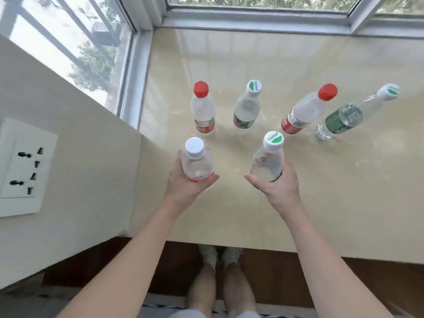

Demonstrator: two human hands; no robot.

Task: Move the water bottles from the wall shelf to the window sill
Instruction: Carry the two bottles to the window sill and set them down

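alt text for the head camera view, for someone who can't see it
Seen from above, a person's left hand holds a white-capped bottle and the right hand holds a green-and-white-capped bottle over a beige window sill. Behind them a row of four bottles stands on the sill, caps alternating red and green-and-white.

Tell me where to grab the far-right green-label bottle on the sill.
Probably best to wrap the green-label bottle around its labelled middle, the widest straight section, not the slim neck. Come from the right or the near side: it stands upright, and the red-cap bottle stands close on its left.
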